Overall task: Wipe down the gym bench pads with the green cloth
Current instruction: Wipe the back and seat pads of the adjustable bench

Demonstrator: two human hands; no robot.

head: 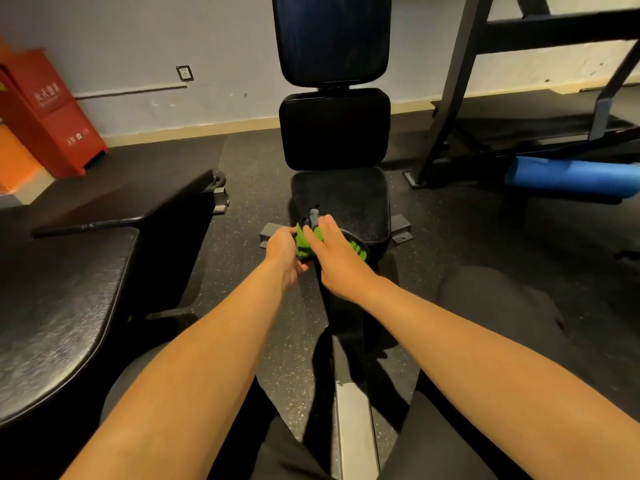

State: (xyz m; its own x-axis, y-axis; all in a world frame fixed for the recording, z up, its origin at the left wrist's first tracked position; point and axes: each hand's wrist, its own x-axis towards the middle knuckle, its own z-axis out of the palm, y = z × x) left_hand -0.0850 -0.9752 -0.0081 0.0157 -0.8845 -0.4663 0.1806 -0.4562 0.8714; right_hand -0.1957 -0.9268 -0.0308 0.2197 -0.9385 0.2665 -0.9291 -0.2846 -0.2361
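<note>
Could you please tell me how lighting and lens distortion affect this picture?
Head view: dim, warm light; the black seat pad shows little detail, while the near left pad catches a grey sheen. The wide lens leans the red cabinet outward. The green cloth reads clearly.

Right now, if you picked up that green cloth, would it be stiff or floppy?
Probably floppy: the green cloth lies bunched in folds between the left hand and right hand. Likely light, being small, thin fabric. Crumpled at the seat pad's front edge, it shouldn't roll.
</note>
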